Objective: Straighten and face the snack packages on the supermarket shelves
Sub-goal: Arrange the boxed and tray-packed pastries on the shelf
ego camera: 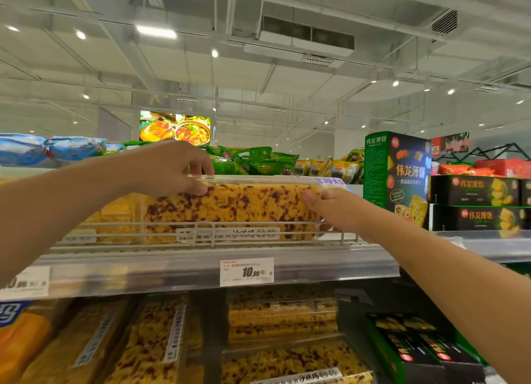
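I see a long clear plastic snack box [230, 208] of grainy yellow, red-flecked cake standing on edge on the top shelf [201, 251] behind a wire rail. My left hand [169, 168] curls over its top left corner, gripping; my right hand [333, 208] pinches its right end.

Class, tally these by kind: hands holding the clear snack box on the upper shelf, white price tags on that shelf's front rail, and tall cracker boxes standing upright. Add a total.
Hands on the clear snack box: 2 (left hand, right hand)
Price tags: 2 (middle tag, left tag)
Upright cracker box: 1
Total: 5
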